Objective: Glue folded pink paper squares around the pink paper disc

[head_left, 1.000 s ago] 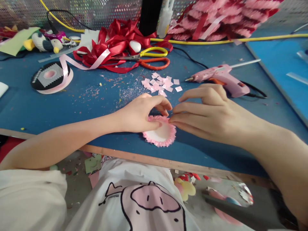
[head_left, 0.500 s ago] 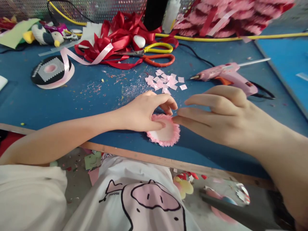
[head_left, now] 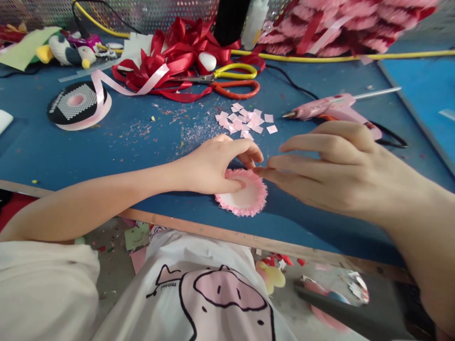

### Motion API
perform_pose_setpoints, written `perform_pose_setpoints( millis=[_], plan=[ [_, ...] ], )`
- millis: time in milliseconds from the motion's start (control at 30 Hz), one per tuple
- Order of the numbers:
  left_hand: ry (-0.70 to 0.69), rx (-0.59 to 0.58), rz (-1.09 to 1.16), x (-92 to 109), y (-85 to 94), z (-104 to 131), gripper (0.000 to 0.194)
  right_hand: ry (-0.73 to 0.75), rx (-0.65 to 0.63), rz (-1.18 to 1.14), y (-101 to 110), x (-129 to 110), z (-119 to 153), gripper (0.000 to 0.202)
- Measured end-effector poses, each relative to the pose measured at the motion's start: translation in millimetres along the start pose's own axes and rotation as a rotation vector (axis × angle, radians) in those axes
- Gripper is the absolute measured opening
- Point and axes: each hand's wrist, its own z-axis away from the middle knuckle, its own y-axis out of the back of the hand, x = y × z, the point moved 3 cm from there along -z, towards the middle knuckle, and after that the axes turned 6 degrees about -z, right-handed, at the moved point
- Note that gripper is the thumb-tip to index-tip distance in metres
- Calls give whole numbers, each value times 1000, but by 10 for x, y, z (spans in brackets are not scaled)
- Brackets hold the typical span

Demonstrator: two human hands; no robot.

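A round disc with a pale, smooth face and a pink fringed rim point(head_left: 254, 201) rests at the front of the blue table. My left hand point(head_left: 213, 163) grips its upper left part, the thumb lying across the face and the fingers curled over the far edge. From the right, my right hand point(head_left: 330, 166) reaches to the upper right of the rim, its lower fingertips close together in a pinch there. Whatever lies between those tips is hidden. Small pale pink squares point(head_left: 241, 121) are heaped just beyond both hands.
Scissors point(head_left: 236, 80) lie by tangled red ribbon point(head_left: 177, 45). A pink glue gun point(head_left: 327, 106) with a black cord is at the right. A ribbon spool point(head_left: 75, 105) sits at the left. A yellow cable point(head_left: 320, 58) crosses behind. Pink fluffy pieces point(head_left: 341, 28) are stacked at the back.
My right hand has shifted slightly right, its upper fingers drawing back a little from the left hand. The left hand still grips the disc in the same place.
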Motion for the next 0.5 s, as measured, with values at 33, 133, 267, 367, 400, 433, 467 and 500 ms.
perform_pose_setpoints(
  millis=[33,133,267,367,400,433,467,500],
  plan=[
    [-5,3,1,-4,-3,0,41,-21,7,-7,-2,11,9,16],
    [-19,3,16,-12,-15,-2,41,-83,21,-87,-13,40,40,15],
    [-8,-2,19,-14,-21,-7,42,-92,4,-179,-39,51,78,16],
    [-8,-5,21,-10,-18,-8,42,-93,-1,-171,-53,54,93,17],
    [-8,-5,21,-10,-17,-8,42,-92,1,-168,-54,54,95,17],
    [-7,-3,22,-11,-16,-8,42,-92,0,-164,-57,54,96,17],
    [-6,-3,22,-12,-16,-8,42,-93,-4,-159,-60,54,95,17],
    [-6,-2,22,-14,-16,-7,42,-90,-10,-156,-64,52,93,16]
  ],
)
